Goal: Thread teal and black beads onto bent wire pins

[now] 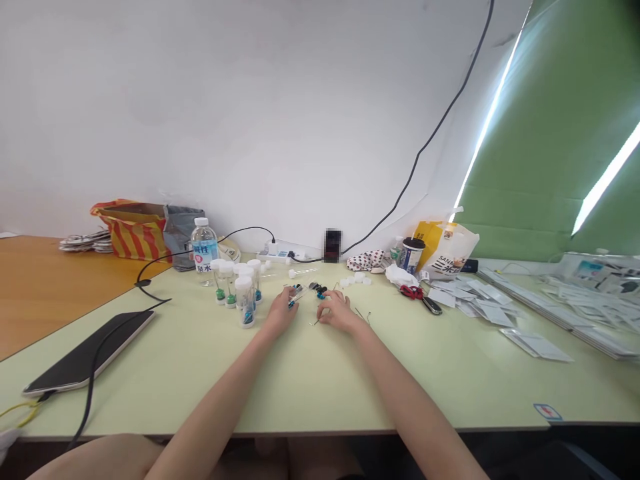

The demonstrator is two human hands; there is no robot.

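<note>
My left hand point(283, 312) is closed round a small clear tube point(299, 295) that lies slantwise, with something blue at its lower end. My right hand point(336, 311) is just to its right, fingers pinched together. A thin metal rod with a bent tip point(315, 323) sticks out from under those fingertips. Beyond the two hands is a small cluster of black and blue pieces point(319, 289). Left of my left hand stand several clear vials with white caps point(244, 301), holding green or blue items. Thin metal rods point(363, 316) lie right of my right hand.
A water bottle point(203, 250) stands behind the vials. A tablet point(90, 350) with a cable lies at the left. White caps point(357, 278), red-handled scissors point(411, 292), a dark-lidded cup point(412, 255) and a paper bag point(450, 248) sit toward the back right, near white cards point(493, 310).
</note>
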